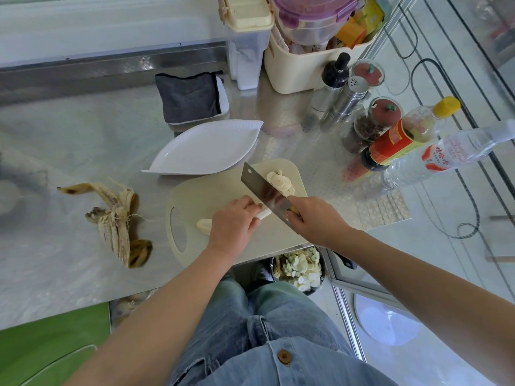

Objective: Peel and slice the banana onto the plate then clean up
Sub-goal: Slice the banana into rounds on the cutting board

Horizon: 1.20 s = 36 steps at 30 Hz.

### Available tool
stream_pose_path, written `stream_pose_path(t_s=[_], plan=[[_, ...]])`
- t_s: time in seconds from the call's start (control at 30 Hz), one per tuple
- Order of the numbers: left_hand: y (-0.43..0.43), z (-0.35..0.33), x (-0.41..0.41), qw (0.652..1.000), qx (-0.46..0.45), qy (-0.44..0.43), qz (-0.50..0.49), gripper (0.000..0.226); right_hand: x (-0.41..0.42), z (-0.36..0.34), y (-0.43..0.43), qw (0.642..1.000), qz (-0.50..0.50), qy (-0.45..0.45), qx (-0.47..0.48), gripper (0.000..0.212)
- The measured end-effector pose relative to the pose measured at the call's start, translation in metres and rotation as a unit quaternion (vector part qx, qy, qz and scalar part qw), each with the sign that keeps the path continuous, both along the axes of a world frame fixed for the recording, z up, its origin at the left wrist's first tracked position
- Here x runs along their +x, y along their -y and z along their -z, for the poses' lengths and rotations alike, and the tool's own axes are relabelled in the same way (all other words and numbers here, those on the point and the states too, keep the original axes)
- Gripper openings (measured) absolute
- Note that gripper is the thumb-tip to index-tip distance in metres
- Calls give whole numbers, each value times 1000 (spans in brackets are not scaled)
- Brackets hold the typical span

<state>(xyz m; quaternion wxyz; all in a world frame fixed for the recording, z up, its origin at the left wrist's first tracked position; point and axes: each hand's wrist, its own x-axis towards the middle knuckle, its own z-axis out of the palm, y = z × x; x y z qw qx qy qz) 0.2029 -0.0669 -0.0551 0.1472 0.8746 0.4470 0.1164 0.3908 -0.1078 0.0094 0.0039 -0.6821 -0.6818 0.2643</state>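
A peeled banana (pixel 204 225) lies on the cream cutting board (pixel 220 188). My left hand (pixel 234 224) holds it down, fingers curled over it. My right hand (pixel 312 218) grips the handle of a cleaver (pixel 264 190), whose blade stands on the banana just right of my left fingers. Several cut slices (pixel 280 182) lie in a row on the board beyond the blade. The white leaf-shaped plate (pixel 206 149) sits behind the board with nothing on it. The banana peel (pixel 117 218) lies on the steel counter to the left.
A grey cloth (pixel 189 98) lies behind the plate. Bottles (pixel 401 135), shakers (pixel 348 98), jars and a cream bin (pixel 306 68) crowd the back right. Below the counter edge stands a bin of scraps (pixel 301 268). A green surface (pixel 50 349) is at lower left.
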Motion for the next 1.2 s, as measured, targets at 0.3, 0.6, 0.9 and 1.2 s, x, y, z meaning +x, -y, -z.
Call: stream_pose_path(t_s=[0.3,0.6,0.9,1.2], plan=[[0,2,0,1000,-12,-2,-4,28,-13,14,-2,1000,1,18,-21,9],[2,2,-6,1000,-14,23,-2,35,-15,21,-4,1000,26,-9,-3,13],[3,0,-10,1000,5,-5,-14,30,-4,2,-4,1000,1,2,22,20],[3,-1,-10,1000,2,-3,-13,31,-11,7,-1,1000,14,3,-14,15]])
